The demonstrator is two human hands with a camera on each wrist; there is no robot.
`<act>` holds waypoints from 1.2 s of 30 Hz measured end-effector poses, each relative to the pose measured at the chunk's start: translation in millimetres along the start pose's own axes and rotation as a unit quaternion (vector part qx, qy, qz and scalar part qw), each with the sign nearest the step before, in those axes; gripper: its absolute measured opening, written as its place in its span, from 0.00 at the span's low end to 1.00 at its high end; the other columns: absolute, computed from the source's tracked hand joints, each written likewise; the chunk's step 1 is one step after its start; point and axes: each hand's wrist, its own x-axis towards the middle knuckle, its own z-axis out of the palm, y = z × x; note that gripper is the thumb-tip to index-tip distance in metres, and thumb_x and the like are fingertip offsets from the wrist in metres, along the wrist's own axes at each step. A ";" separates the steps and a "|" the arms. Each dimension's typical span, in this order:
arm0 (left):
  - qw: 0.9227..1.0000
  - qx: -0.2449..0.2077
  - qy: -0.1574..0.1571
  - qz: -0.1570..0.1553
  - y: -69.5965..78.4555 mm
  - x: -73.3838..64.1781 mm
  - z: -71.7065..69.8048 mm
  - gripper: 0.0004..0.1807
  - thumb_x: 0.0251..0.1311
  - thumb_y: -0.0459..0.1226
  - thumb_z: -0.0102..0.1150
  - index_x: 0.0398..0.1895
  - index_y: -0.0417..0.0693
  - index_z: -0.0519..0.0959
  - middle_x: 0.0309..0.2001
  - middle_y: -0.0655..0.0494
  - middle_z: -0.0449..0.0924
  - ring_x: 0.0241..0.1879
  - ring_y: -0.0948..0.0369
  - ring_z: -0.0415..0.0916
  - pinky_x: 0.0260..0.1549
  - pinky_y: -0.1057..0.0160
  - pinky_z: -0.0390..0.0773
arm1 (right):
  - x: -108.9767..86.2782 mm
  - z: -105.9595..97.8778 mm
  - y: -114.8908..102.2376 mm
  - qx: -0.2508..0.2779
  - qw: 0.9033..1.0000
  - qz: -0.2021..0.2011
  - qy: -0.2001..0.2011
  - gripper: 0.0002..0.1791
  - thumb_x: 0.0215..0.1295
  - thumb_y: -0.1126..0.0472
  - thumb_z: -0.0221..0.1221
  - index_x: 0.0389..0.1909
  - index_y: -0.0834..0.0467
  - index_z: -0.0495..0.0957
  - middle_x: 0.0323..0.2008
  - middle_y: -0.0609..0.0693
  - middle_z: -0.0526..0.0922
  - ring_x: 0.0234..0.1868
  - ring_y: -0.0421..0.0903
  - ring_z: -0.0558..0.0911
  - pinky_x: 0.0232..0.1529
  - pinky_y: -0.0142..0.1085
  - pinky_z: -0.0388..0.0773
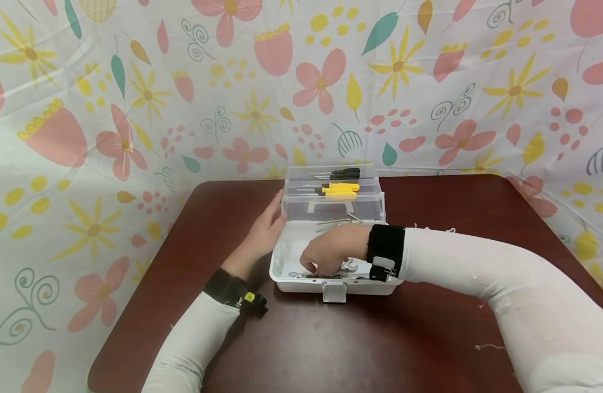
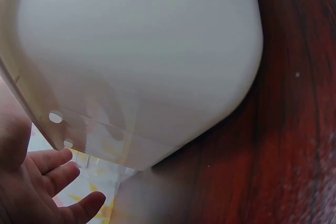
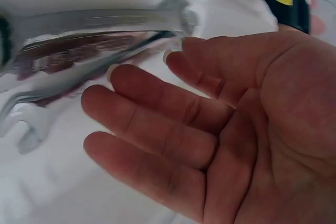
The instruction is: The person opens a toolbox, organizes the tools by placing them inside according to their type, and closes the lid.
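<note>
A white toolbox [image 1: 301, 286] sits on the table with its clear tiered trays [image 1: 301, 210] raised at the back. My left hand [image 1: 264, 232] rests against the left side of the box, its fingers fairly straight. In the left wrist view the same hand [image 2: 42, 182] appears beside the white box wall [image 2: 142, 51]. Down inside the box is my right hand [image 1: 336, 248], over metal wrenches [image 1: 349, 266]. The right wrist view shows loosely bent fingers [image 3: 152, 124], with thumb and index tips close to the end of a wrench [image 3: 89, 72]; no grip on it shows.
Yellow-handled screwdrivers [image 1: 342, 191] and black-handled ones [image 1: 346, 173] lie in the upper trays. Thin metal tools [image 1: 341, 221] lie at the back of the box. A latch [image 1: 334, 292] hangs at the front. Behind the brown table [image 1: 429, 338] hangs a floral cloth [image 1: 183, 109].
</note>
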 end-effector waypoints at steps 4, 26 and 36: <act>1.000 -0.002 -0.006 -0.004 -0.6 -1.0 1.6 0.35 0.79 0.46 0.44 0.84 0.71 0.46 0.78 0.50 0.65 0.75 0.49 0.67 0.72 0.43 0.69 | -15.2 -9.3 -1.3 -0.006 0.998 -0.039 0.040 0.09 0.74 0.60 0.55 0.50 0.48 0.79 0.43 0.43 0.83 0.40 0.41 0.78 0.45 0.37 0.78; 1.000 0.012 0.003 0.001 0.2 3.1 0.8 0.35 0.78 0.48 0.43 0.83 0.77 0.45 0.78 0.52 0.64 0.76 0.49 0.66 0.73 0.41 0.66 | -120.7 -6.3 121.0 0.341 0.784 -0.135 0.501 0.09 0.75 0.69 0.55 0.50 0.63 0.79 0.39 0.45 0.86 0.42 0.38 0.85 0.46 0.29 0.80; 1.000 0.021 0.008 -0.009 3.4 -0.1 0.2 0.36 0.79 0.45 0.44 0.82 0.79 0.45 0.78 0.54 0.65 0.74 0.48 0.68 0.72 0.39 0.67 | -95.6 40.0 160.6 0.475 0.678 0.077 0.555 0.28 0.76 0.54 0.57 0.72 0.56 0.64 0.65 0.53 0.74 0.63 0.47 0.73 0.58 0.35 0.71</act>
